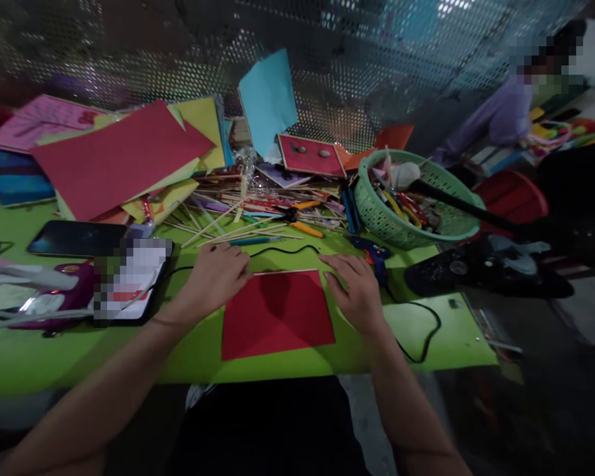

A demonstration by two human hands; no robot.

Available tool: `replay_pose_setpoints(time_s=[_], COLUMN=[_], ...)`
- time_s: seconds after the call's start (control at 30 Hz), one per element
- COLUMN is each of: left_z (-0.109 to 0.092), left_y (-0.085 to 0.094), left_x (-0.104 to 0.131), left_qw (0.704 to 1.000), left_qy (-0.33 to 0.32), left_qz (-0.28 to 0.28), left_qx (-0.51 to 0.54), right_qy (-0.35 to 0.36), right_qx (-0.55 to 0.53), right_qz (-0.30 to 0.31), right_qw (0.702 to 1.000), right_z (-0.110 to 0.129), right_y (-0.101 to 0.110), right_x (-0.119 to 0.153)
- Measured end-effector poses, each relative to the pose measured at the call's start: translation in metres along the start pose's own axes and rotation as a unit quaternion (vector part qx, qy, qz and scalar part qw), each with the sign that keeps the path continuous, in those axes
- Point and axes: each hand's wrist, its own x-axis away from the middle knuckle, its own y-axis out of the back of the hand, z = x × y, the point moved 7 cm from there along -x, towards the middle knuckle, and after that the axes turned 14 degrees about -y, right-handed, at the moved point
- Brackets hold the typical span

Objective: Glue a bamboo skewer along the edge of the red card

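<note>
A red sheet (277,314) lies flat on the green table in front of me, with a thin pale strip (285,272) along its far edge. My left hand (221,274) is at the sheet's far left corner, its fingers curled in and the thumb side by the end of the strip. Whether anything is pinched there is hidden. Beside the far right corner rests my right hand (354,287), fingers stretched and thumb apart, holding nothing. A blue glue gun (371,251) lies just beyond the right hand, and its black cord loops to the right.
Thin wooden sticks (218,225) and orange-handled pliers (297,221) lie behind the sheet. A green basket (416,228) of tools stands back right. Coloured papers (123,158), a phone (77,238) and a tablet-like device (133,281) are left. Another person's purple sleeve (496,119) shows far right.
</note>
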Motion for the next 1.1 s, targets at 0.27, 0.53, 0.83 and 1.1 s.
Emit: replay_pose_setpoints(time_s=[0.27,0.53,0.83,1.1], left_z=[0.033,0.067,0.065,0.037], left_y=[0.024,0.007,0.003,0.044], left_x=[0.005,-0.019,-0.031,0.008], left_qw=[0.989,0.976,0.976,0.97], left_qy=[0.122,0.208,0.199,0.192], left_qz=[-0.078,-0.055,-0.069,-0.127], left_qx=[-0.016,-0.046,-0.046,0.085], right_qy=[-0.004,0.001,0.004,0.022], right_qx=[-0.027,-0.044,-0.035,-0.032], right_qz=[-0.007,0.005,0.059,0.126], right_qw=[1.0,0.999,0.998,0.991], right_z=[0.002,0.001,0.004,0.01], right_y=[0.004,-0.001,-0.011,-0.021], right_x=[0.001,0.002,0.003,0.005])
